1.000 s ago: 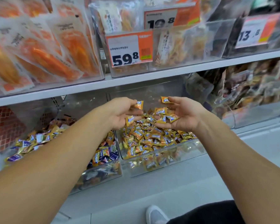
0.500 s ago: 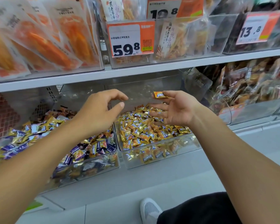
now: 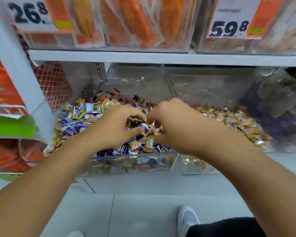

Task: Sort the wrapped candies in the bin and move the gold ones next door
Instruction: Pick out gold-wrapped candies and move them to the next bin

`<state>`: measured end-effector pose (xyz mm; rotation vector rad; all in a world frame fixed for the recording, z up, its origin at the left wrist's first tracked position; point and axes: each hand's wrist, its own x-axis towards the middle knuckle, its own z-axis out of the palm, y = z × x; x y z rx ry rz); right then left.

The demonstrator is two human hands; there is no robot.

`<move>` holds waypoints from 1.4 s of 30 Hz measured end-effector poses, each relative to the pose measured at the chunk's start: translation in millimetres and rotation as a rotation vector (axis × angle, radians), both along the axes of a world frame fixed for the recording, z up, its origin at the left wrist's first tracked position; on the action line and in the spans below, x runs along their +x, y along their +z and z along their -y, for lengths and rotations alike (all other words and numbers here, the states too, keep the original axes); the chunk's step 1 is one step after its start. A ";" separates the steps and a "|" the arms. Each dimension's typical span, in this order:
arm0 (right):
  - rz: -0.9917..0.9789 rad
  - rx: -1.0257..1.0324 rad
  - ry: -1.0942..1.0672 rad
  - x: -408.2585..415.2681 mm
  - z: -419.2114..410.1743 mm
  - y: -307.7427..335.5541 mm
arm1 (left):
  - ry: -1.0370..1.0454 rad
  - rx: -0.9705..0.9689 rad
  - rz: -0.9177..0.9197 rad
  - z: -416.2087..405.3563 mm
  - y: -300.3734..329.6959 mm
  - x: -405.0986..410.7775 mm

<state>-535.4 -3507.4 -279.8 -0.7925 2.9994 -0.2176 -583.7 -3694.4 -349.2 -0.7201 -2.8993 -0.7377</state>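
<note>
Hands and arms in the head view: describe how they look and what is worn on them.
Both arms are bare from the bottom edge of the picture to the wrists: no sleeves show. The left hand and right hand wear no gloves, and no watch, bracelet or ring is visible. The fingers are uncovered; motion blur hides finer detail.

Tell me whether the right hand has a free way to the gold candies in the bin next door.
Probably yes. The right hand is busy in the mixed bin, but the gold candies lie uncovered just to its right, with only a low clear divider between.
</note>
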 end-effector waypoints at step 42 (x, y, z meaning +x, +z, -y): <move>0.130 0.434 0.013 -78.0 26.1 -21.9 | 0.286 0.718 0.512 13.2 1.0 5.1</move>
